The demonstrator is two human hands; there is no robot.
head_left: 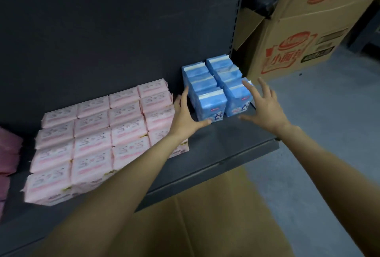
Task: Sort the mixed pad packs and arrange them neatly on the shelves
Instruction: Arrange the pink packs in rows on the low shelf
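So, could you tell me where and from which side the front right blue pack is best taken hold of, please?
Probably by its two broad side faces, from the front. The front right blue pack stands upright at the open shelf edge, with another pack behind and the front left blue pack close beside, so the gap is tight. The right hand is already open nearby.

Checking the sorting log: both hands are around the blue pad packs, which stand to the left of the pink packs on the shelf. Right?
Not quite. The head view shows the blue pad packs standing to the right of the pink packs; the left hand and right hand do flank them.
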